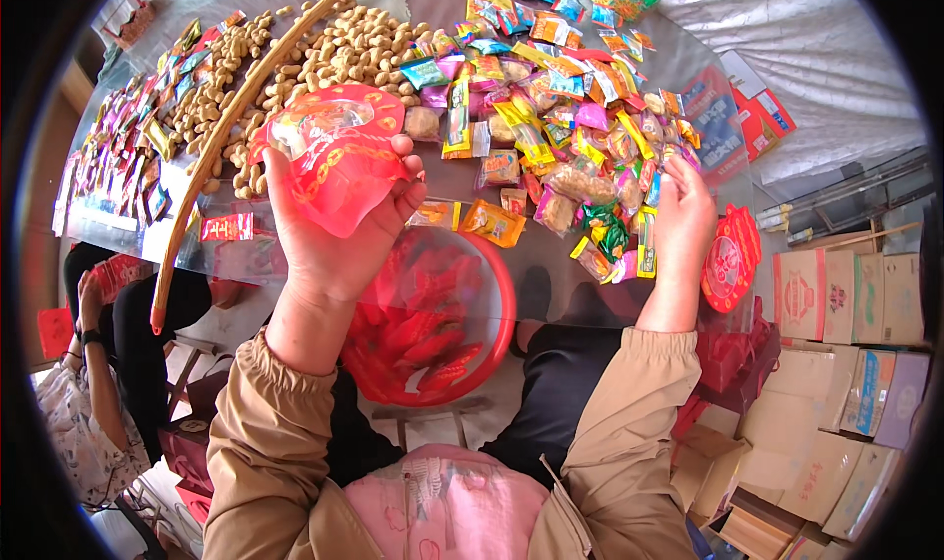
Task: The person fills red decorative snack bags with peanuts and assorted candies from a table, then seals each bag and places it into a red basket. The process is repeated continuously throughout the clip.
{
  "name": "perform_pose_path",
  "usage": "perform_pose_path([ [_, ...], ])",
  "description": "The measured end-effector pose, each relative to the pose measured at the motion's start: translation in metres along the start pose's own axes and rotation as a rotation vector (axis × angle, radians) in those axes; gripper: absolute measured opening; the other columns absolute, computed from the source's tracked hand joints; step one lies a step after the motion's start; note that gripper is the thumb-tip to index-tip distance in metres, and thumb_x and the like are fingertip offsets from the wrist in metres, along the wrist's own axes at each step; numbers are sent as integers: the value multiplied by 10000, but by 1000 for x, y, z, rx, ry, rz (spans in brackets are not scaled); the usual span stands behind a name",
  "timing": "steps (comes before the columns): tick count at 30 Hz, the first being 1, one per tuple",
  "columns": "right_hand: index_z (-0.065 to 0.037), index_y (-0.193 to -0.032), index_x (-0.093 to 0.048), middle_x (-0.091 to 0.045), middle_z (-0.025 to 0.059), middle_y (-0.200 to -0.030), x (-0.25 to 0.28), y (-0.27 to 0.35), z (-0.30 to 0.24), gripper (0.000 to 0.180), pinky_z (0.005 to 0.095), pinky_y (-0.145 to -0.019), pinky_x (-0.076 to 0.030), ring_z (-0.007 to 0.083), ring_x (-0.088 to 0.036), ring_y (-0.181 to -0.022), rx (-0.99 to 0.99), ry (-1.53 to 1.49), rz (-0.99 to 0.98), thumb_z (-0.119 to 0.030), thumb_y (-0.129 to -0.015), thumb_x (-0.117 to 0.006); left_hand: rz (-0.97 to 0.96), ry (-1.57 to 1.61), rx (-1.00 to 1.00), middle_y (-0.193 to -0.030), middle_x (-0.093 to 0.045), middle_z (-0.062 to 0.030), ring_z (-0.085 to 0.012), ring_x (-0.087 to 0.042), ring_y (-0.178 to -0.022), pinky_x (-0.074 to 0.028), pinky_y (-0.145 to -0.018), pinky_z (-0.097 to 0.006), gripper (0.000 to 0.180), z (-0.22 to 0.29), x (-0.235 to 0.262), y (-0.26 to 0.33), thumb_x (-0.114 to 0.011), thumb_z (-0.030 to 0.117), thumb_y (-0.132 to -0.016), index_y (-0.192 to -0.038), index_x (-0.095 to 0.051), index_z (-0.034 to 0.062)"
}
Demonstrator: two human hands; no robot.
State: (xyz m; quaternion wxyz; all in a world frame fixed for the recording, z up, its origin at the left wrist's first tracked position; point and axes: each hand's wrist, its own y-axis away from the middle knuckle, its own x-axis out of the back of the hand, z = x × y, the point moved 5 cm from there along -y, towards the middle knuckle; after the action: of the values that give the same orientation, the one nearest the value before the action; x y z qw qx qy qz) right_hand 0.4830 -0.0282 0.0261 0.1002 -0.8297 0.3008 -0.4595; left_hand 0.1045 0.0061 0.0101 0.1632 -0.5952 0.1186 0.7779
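My left hand [339, 221] is raised over the table's near edge, its fingers curled round a red plastic gift bag [339, 191] with a printed, partly clear front. At the right side of a heap of wrapped candies [600, 117], my right hand [683, 211] has its fingertips drawn together among the wrappers. Whatever they pinch is too small to name. Beside that hand's wrist lies a red scalloped packet [730, 260]. Between my knees, under the table's edge, a red tub [506, 294] holds several red packets [423, 344].
A long wooden stick [231, 132] crosses the peanuts [344, 54] and sticks out past the table edge. More wrapped sweets [128, 157] lie at far left. Another person's arm [98, 363] is at left. Cardboard boxes [806, 393] are stacked at right.
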Motion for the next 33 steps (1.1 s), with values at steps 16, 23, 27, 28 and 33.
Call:
perform_pose_path([
  [16, -61, -1361, -627, -694, 184, -1260, -59, -9, -3, 515, 484, -1084, -450, 387, -581, -1257, 229, 221, -153, -147, -876, -781, -17, -34, 47, -1260, -638, -228, -377, -643, -1127, -552, -938, -484, 1022, -8, 2, -3, -467, 849, -902, -1479, -459, 6],
  [23, -53, -1236, -648, -697, 156, -1160, -36, -14, -48, 458, 475, -1003, -469, 369, -605, -1129, 250, 96, 100, -148, -823, -820, 31, 51, 75, -1242, -665, -199, -358, -658, -1113, -554, -920, -458, 1022, -9, -1, 0, -422, 882, -898, -1419, -513, 7],
  [27, -77, -1230, -633, -680, 116, -1129, -25, 18, -115, 400, 436, -968, -478, 342, -613, -1075, 432, -471, 213, -119, -855, -767, 58, 43, 57, -1216, -680, -208, -358, -675, -1092, -558, -913, -460, 1051, -10, 3, -1, -375, 911, -888, -1377, -542, -4],
  [28, -95, -1205, -643, -680, 106, -1130, -22, 30, -145, 364, 433, -967, -482, 330, -615, -1077, 616, -428, 171, -162, -866, -756, 57, 57, 57, -1219, -680, -208, -357, -674, -1095, -558, -921, -465, 1057, -10, 3, -1, -374, 915, -883, -1375, -544, -5],
  [33, -156, -1110, -686, -682, 72, -1184, -37, 92, -218, 243, 486, -972, -520, 292, -602, -1105, 1102, -328, -16, -318, -930, -665, 36, 70, 57, -1225, -683, -201, -343, -675, -1102, -554, -964, -476, 1081, -13, -1, -1, -368, 937, -862, -1364, -558, -2],
])
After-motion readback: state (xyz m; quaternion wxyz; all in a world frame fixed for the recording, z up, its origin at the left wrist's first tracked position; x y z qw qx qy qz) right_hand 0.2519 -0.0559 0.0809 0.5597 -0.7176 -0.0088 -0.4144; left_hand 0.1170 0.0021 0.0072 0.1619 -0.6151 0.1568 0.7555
